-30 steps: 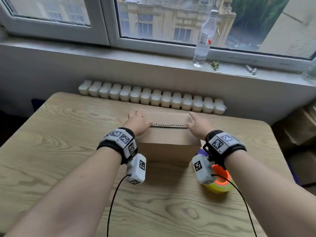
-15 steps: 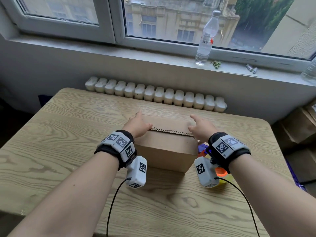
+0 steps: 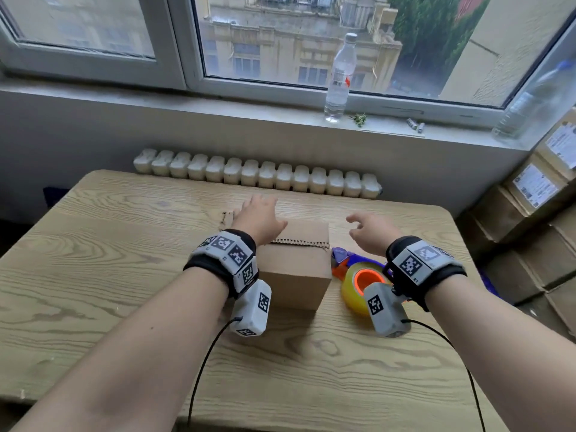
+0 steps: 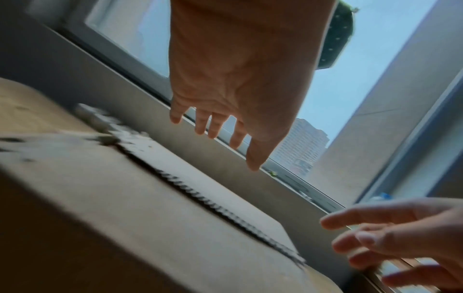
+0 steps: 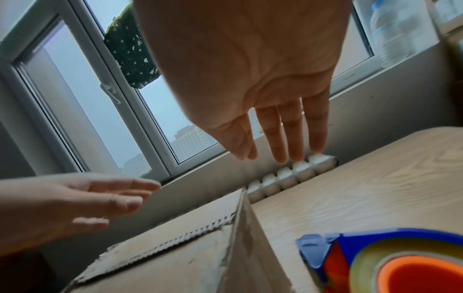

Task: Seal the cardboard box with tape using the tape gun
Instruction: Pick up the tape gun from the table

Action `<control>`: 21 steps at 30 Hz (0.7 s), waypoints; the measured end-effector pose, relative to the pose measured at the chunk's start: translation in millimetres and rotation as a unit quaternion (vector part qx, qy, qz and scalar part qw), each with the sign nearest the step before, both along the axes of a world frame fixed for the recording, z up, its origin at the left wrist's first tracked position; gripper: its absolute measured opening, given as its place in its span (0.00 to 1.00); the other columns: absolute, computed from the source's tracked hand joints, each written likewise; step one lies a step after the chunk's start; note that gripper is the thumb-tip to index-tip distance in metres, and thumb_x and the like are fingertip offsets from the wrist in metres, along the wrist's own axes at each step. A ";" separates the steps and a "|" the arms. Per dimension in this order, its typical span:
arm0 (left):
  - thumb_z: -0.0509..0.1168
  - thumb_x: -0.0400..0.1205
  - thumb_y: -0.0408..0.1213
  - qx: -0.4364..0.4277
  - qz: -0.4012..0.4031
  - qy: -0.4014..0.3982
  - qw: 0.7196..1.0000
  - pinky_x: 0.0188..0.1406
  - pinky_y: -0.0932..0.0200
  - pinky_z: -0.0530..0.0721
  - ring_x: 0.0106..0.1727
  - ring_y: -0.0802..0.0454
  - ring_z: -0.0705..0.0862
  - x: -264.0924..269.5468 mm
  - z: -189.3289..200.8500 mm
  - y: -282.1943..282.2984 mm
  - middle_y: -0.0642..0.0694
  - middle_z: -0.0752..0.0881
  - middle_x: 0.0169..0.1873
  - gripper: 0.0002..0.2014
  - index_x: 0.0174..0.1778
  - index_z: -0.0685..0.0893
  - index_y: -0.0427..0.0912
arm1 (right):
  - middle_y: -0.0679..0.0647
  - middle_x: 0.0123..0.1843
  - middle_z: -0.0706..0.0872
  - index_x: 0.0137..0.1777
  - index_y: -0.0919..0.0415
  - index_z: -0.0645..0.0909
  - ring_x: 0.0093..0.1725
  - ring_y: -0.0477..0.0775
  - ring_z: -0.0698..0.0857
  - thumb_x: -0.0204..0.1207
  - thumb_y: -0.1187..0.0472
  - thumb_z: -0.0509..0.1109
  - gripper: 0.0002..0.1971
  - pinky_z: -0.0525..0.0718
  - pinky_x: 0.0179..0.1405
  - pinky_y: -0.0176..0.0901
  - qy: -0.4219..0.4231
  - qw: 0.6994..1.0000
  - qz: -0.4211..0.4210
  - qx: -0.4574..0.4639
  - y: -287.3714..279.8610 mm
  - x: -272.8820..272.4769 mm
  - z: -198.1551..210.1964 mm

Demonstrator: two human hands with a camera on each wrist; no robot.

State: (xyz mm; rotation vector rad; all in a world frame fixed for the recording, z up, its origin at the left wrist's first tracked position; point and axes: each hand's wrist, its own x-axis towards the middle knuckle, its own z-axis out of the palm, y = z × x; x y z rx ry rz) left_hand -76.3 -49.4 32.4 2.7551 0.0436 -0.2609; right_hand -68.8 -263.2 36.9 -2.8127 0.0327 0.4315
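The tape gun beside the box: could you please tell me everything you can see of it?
The tape gun lies on its side on the wooden table, just right of the cardboard box. Its frame looks like blue plastic with an orange part at the end nearest the box. It carries a yellowish translucent tape roll on an orange hub. The right hand hovers above it, open, not touching.

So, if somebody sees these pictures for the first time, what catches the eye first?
Probably the two open hands, left hand and right hand, over the cardboard box mid-table. Next, the bright tape gun lying right of the box, untouched. Then the clear bottle on the windowsill.
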 end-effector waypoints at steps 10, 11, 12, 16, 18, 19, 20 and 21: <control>0.59 0.83 0.48 0.175 -0.200 -0.031 0.964 0.78 0.37 0.59 0.81 0.44 0.63 29.0 -18.3 -142.6 0.41 0.68 0.78 0.26 0.78 0.68 0.47 | 0.54 0.72 0.79 0.72 0.54 0.76 0.71 0.57 0.77 0.79 0.64 0.60 0.21 0.78 0.66 0.49 0.010 0.997 -0.010 -0.071 -80.9 6.7 -20.8; 0.59 0.83 0.47 0.183 -0.207 -0.026 0.961 0.78 0.37 0.58 0.81 0.44 0.62 32.2 -24.4 -153.8 0.40 0.67 0.78 0.26 0.78 0.69 0.47 | 0.54 0.72 0.80 0.72 0.54 0.76 0.70 0.57 0.78 0.79 0.63 0.61 0.21 0.78 0.66 0.49 0.020 0.997 -0.010 -0.069 -87.7 8.4 -26.7; 0.59 0.83 0.46 0.191 -0.215 -0.020 0.957 0.79 0.37 0.57 0.81 0.44 0.61 35.0 -30.8 -164.3 0.40 0.66 0.79 0.26 0.78 0.69 0.47 | 0.54 0.71 0.80 0.72 0.54 0.76 0.70 0.57 0.78 0.78 0.63 0.61 0.21 0.79 0.67 0.49 0.031 0.997 -0.008 -0.067 -93.8 10.6 -33.7; 0.58 0.83 0.45 0.203 -0.237 0.018 0.950 0.79 0.35 0.55 0.82 0.44 0.60 42.7 -59.4 -197.2 0.40 0.65 0.79 0.25 0.78 0.68 0.47 | 0.54 0.72 0.80 0.72 0.53 0.76 0.71 0.57 0.77 0.78 0.60 0.63 0.22 0.78 0.68 0.50 0.067 0.996 0.017 -0.049 -112.0 19.3 -64.2; 0.58 0.83 0.46 0.214 -0.239 0.040 0.946 0.78 0.35 0.56 0.81 0.44 0.61 45.2 -76.0 -205.5 0.40 0.66 0.79 0.25 0.77 0.69 0.48 | 0.54 0.72 0.80 0.72 0.53 0.76 0.71 0.57 0.77 0.78 0.57 0.64 0.22 0.77 0.68 0.49 0.082 0.995 0.032 -0.039 -116.9 23.1 -78.3; 0.58 0.82 0.47 0.223 -0.237 0.052 0.944 0.78 0.36 0.57 0.81 0.44 0.62 46.3 -83.9 -207.9 0.41 0.67 0.78 0.25 0.77 0.69 0.48 | 0.54 0.71 0.80 0.72 0.53 0.76 0.71 0.58 0.78 0.77 0.55 0.64 0.22 0.77 0.68 0.49 0.089 0.995 0.038 -0.032 -119.1 25.2 -85.4; 0.58 0.82 0.46 0.231 -0.234 0.062 0.942 0.77 0.36 0.57 0.81 0.44 0.62 47.9 -90.7 -209.5 0.41 0.67 0.78 0.24 0.76 0.70 0.48 | 0.55 0.70 0.81 0.72 0.54 0.76 0.70 0.58 0.78 0.77 0.55 0.65 0.22 0.78 0.68 0.50 0.094 0.994 0.043 -0.025 -121.0 27.4 -92.1; 0.57 0.82 0.45 0.240 -0.230 0.074 0.940 0.77 0.36 0.57 0.81 0.44 0.62 49.4 -96.4 -210.5 0.41 0.67 0.78 0.24 0.76 0.70 0.48 | 0.55 0.69 0.82 0.71 0.54 0.76 0.69 0.58 0.79 0.76 0.54 0.65 0.22 0.78 0.68 0.50 0.100 0.994 0.047 -0.017 -123.0 29.4 -98.2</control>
